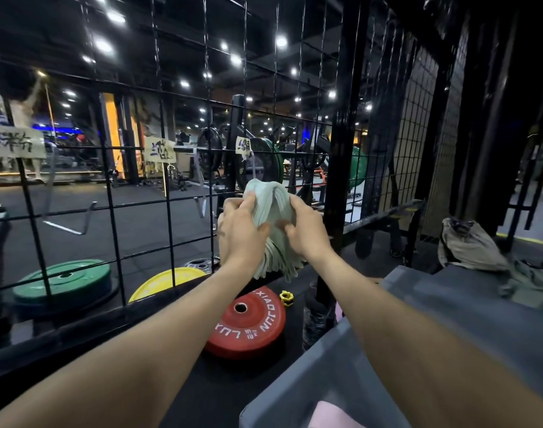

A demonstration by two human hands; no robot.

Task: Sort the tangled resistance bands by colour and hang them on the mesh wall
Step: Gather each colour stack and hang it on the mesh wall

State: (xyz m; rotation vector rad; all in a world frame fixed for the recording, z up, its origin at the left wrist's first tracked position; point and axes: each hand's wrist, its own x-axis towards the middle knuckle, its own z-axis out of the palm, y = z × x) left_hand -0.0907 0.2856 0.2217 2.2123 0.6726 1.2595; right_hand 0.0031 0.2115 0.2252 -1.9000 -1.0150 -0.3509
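Note:
A thick bunch of pale green resistance bands (271, 205) hangs folded against the black mesh wall (159, 143), its loose ends dangling below my wrists. My left hand (242, 230) grips the bunch from the left, thumb across the front. From the right, my right hand (304, 230) holds the same bunch with fingers curled round it. Three paper labels are taped to the mesh: one at far left (13, 145), one in the middle (159, 151), one just above the bands (243, 146). Something pink (332, 415) shows in the grey bin at the bottom.
A grey plastic bin (295, 393) stands at lower right. A red weight plate (248, 322) and a yellow collar (287, 298) lie on the floor below the bands. Green (63, 282) and yellow (165, 281) plates lie behind the mesh. A khaki bag (471, 245) sits at right.

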